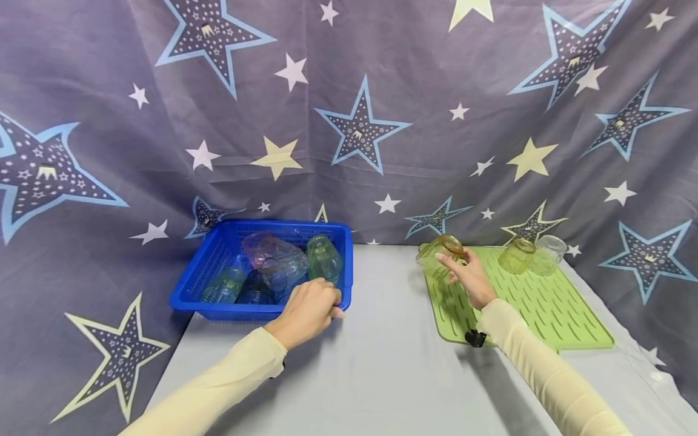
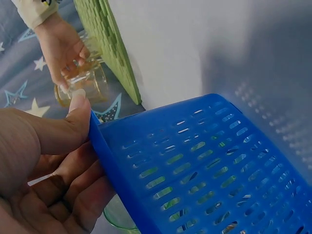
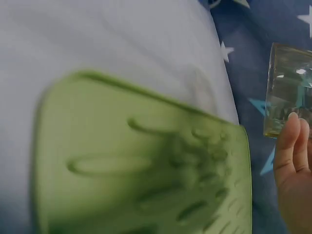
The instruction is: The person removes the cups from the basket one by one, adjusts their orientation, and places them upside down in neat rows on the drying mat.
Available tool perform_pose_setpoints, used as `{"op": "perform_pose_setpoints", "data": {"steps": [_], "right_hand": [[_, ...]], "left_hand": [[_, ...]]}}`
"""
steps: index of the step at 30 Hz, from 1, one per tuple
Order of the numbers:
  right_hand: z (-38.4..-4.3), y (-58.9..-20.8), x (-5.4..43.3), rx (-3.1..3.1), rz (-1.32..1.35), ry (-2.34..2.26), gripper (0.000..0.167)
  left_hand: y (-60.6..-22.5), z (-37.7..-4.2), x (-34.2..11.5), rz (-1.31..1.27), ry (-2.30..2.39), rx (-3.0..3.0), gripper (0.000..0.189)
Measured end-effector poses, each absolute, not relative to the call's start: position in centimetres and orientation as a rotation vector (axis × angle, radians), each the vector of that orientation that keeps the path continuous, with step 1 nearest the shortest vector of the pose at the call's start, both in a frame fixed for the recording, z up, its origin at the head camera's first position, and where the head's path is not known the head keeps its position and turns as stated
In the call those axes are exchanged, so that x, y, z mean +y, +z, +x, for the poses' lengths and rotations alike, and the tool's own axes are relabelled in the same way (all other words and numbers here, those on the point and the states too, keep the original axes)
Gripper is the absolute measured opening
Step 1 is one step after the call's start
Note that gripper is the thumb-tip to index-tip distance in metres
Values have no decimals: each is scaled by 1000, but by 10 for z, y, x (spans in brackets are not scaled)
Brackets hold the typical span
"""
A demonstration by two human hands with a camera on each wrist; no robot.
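Observation:
My right hand (image 1: pixel 472 280) holds a clear amber-tinted glass (image 1: pixel 434 249) by its side, tilted, over the left back part of the green drying mat (image 1: pixel 523 303). In the right wrist view, the fingertips press against the wall of the glass (image 3: pixel 288 87). My left hand (image 1: pixel 308 310) grips the front right rim of a blue plastic basket (image 1: pixel 234 311), with the thumb on top and the fingers beneath in the left wrist view. Inside the basket lie several tinted glasses, among them a green one (image 1: pixel 324 259) and a pink one (image 1: pixel 259 247).
Two glasses, one yellow (image 1: pixel 516 257) and one clear (image 1: pixel 548 255), stand at the mat's back right. A white table (image 1: pixel 382 339) lies between basket and mat. Behind everything hangs a grey star-patterned curtain (image 1: pixel 425 72).

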State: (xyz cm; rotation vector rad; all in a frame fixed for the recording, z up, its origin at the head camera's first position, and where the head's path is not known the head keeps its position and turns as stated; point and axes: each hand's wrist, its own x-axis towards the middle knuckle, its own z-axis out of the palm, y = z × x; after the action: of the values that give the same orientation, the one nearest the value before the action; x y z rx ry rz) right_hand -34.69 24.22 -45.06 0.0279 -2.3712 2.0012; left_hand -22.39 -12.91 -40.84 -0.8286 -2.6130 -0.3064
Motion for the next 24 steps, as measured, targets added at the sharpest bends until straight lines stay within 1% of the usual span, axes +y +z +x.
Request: {"op": "perform_pose_setpoints", "data": {"steps": [8,16,21,24], "right_hand": [[-360,-452,265,-2443,-55,1858,82],[-371,-452,285,-2424,-93,1824,85],[-379,-452,299,-2442,-157,1775,95],[-381,-454,305,-2446,-196,1767,98]], "left_hand": [[-410,-223,-129,-829,-309,-2592,42],[-408,-225,-132,-838,-314,-2594,37],[-407,-226,-132,-846,-320,-2600,37],[-408,-225,-132,-854,-327,-2593,35]]}}
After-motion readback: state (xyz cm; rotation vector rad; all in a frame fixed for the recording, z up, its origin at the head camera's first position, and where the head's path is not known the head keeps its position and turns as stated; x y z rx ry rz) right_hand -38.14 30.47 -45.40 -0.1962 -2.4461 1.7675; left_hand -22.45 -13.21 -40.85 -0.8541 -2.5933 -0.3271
